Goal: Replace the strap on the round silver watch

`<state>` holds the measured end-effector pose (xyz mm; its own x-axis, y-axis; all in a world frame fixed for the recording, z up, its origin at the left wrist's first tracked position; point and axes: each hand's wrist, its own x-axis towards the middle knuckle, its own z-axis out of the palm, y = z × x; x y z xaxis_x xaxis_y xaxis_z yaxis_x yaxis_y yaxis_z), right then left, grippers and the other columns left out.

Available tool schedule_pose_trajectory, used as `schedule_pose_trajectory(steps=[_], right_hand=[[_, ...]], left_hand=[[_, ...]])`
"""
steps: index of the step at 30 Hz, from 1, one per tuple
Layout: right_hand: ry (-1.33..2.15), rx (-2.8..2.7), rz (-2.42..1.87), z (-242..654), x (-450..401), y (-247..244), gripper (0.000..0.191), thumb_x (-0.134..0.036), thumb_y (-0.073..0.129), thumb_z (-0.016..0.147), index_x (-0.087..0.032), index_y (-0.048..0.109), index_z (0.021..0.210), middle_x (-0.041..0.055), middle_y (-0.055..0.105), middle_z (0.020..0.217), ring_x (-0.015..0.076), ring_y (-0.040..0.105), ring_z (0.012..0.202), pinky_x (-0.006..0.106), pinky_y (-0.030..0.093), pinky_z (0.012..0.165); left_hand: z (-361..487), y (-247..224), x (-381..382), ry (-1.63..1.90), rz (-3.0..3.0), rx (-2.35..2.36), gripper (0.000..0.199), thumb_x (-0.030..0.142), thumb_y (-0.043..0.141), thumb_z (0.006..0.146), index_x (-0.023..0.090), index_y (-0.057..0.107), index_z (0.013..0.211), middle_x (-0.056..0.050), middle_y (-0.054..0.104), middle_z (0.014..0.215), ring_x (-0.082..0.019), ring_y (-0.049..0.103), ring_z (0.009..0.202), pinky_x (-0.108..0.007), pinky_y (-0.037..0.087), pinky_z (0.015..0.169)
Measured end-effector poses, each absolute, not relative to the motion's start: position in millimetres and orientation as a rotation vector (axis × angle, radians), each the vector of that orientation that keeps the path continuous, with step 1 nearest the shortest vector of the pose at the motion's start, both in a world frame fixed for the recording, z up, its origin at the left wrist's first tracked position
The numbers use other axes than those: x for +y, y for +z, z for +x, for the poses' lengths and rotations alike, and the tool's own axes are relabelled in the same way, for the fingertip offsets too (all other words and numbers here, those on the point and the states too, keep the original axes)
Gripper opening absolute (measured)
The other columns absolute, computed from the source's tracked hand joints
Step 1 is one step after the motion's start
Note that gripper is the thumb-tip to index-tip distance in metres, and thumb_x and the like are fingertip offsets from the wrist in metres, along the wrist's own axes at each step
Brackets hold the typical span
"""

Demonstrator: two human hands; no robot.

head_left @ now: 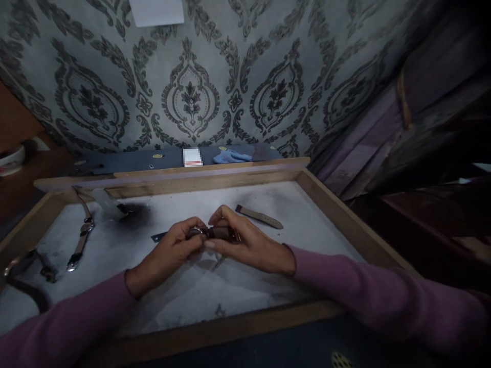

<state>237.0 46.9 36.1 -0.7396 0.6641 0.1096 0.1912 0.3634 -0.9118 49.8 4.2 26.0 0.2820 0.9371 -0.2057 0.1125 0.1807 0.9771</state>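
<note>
Between both hands, over the white bottom of a shallow wooden tray (pixel 303 302), is a wristwatch (pixel 195 231). My left hand (pixel 177 244) is closed around its round case. The fingers of my right hand (pixel 245 239) pinch a dark brown watch strap (pixel 220 233) where it meets the case; whether the two are joined I cannot tell. A dark flat strip (pixel 158 237) sticks out behind my left hand. Below the fingers a thin, pale pointed thing (pixel 218 262) shows, too blurred to name. Beyond my right hand lies a loose strap piece (pixel 260 216) with holes.
At the tray's left lie a watch with its strap (pixel 81 243) and a curved dark strap (pixel 28 286). A pale flat piece (pixel 108 203) leans near the back wall. Behind the tray are a small white box (pixel 192 157) and a blue cloth (pixel 232 156). A curtain (pixel 353 148) hangs at right.
</note>
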Motion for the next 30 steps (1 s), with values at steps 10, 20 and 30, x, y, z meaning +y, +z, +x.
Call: schedule_pose_trajectory(steps=[10, 20, 30], right_hand=[[0.614, -2.793, -0.594, 267, 51, 30, 0.011, -0.019, 0.064, 0.087, -0.016, 0.062, 0.097, 0.0076, 0.061, 0.099, 0.018, 0.058, 0.083, 0.03, 0.047, 0.07], [0.61, -2.725, -0.68, 267, 59, 24, 0.009, -0.014, 0.048, 0.091, -0.016, 0.053, 0.084, 0.0071, 0.058, 0.085, 0.0173, 0.05, 0.075, 0.03, 0.041, 0.068], [1.865, -1.403, -0.804, 246, 79, 48, 0.051, -0.044, 0.082, 0.063, -0.014, 0.06, 0.098, -0.0023, 0.057, 0.068, 0.0049, 0.032, 0.05, 0.019, 0.017, 0.045]], left_hand=[[42, 33, 6, 0.847, 1.276, 1.196, 0.012, 0.028, 0.057, 0.079, 0.018, 0.052, 0.078, 0.008, 0.042, 0.054, -0.008, 0.03, 0.046, -0.023, 0.018, 0.046], [36, 33, 8, 0.861, 1.282, 1.156, 0.012, 0.029, 0.056, 0.081, 0.018, 0.052, 0.081, 0.007, 0.044, 0.057, -0.008, 0.031, 0.048, -0.022, 0.02, 0.047], [34, 24, 3, 0.747, 1.261, 1.134, 0.027, 0.044, 0.058, 0.083, 0.019, 0.049, 0.078, 0.009, 0.035, 0.055, -0.008, 0.025, 0.047, -0.022, 0.018, 0.046]])
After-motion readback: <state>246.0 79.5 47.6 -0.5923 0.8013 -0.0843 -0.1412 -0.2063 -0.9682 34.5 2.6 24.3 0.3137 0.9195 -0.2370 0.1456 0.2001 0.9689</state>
